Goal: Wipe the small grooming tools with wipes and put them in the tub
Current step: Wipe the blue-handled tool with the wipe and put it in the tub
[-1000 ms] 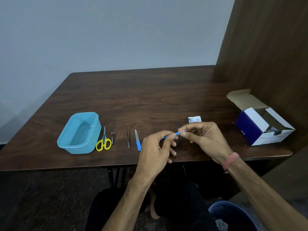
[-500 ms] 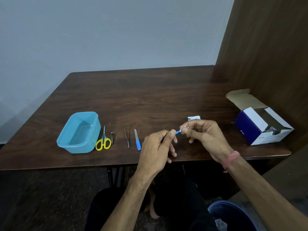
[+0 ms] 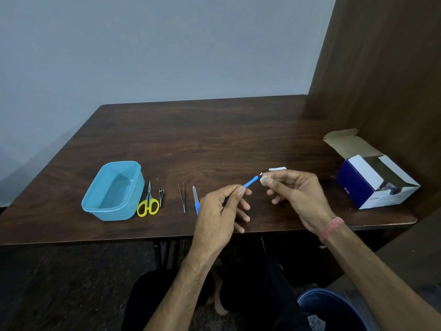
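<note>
Blue-handled tool (image 3: 250, 182) pinched in left fingers (image 3: 241, 190), wipe (image 3: 263, 180) in right, above dark wooden table (image 3: 214, 139).

Off-task items around the work area

A dark wooden table (image 3: 214, 139) spans beyond the grip; a blue bucket (image 3: 334, 309) sits on the floor, below and right of it.

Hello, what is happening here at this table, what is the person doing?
A person seated at the wooden table is cleaning small grooming tools. The left hand holds a thin blue-handled tool, its metal tip pointing at the right hand, which pinches a small wad of wipe just beside the tip. The scissors, nail clipper, tweezers and nail file lie in a row beside the blue tub, which looks empty. An open box sits at the right.
</note>
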